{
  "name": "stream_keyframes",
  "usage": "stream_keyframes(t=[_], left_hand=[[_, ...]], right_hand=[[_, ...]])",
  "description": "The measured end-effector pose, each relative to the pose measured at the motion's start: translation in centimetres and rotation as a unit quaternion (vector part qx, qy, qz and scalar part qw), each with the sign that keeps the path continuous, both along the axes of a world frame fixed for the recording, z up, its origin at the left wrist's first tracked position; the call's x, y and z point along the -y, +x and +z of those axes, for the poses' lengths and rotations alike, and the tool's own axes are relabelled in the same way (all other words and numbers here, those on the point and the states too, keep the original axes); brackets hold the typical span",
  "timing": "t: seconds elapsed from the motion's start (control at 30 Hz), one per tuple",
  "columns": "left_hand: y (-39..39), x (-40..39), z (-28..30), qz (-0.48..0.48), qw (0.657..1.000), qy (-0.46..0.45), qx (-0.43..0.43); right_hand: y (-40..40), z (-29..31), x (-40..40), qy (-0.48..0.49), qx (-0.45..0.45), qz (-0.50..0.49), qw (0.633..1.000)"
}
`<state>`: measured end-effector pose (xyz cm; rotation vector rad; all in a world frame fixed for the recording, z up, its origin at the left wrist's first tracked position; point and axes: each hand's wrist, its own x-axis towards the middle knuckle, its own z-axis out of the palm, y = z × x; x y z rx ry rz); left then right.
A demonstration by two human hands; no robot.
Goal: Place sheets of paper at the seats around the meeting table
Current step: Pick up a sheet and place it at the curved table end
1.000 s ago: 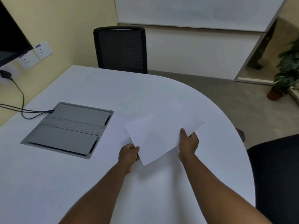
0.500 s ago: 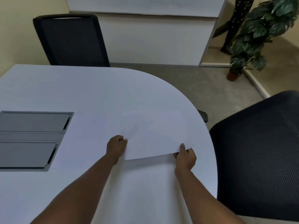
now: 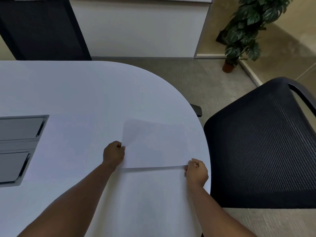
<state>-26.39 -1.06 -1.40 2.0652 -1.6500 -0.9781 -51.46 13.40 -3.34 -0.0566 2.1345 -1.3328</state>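
A white sheet of paper (image 3: pixel 153 144) lies low over the white meeting table (image 3: pixel 95 93), near its rounded right edge. My left hand (image 3: pixel 113 153) pinches the sheet's left edge. My right hand (image 3: pixel 196 171) pinches its near right corner. The sheet faces a black mesh chair (image 3: pixel 261 147) that stands just right of the table. Another white sheet (image 3: pixel 66 147) rests flat on the table to the left of my left hand, barely distinct from the tabletop.
A grey cable hatch (image 3: pixel 18 147) is set into the table at the left. A second black chair (image 3: pixel 42 29) stands at the far side. A potted plant (image 3: pixel 246 31) sits on the floor at the back right by a white wall panel.
Both hands have carried the sheet to the right, toward the table's rounded edge and the mesh chair, and turned it squarer. My view has swung right and down.
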Motion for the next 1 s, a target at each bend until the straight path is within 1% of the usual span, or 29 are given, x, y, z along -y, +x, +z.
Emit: stream_keyframes(t=[0.2, 0.33, 0.47, 0.6, 0.7, 0.83, 1.0], left_hand=[[-0.9, -0.5, -0.7, -0.009, 1.000, 0.007, 0.026], [-1.2, -1.1, -1.2, 0.015, 1.000, 0.013, 0.013], [-1.0, -1.5, -1.6, 0.017, 1.000, 0.002, 0.003], [-0.5, -1.9, -2.0, -0.009, 1.000, -0.019, 0.004], [-0.3, -1.9, -2.2, -0.012, 1.000, -0.019, 0.004], [0.8, -1.9, -2.1, 0.004, 0.999, -0.031, 0.008], [4.3, -2.0, -1.8, 0.040, 0.998, -0.048, 0.010]], right_hand=[[-0.9, -0.3, -0.7, 0.039, -0.057, 0.034, 0.997], [-1.3, -0.4, -0.8, 0.064, -0.074, 0.038, 0.994], [-1.3, -0.6, -1.0, 0.093, -0.129, 0.065, 0.985], [-0.7, -0.7, -0.8, 0.092, -0.173, 0.110, 0.974], [-0.2, -0.4, -0.4, 0.083, -0.181, 0.125, 0.972], [0.9, 0.3, 1.0, 0.049, -0.210, 0.177, 0.960], [3.3, 1.5, 4.4, 0.010, -0.245, 0.244, 0.938]])
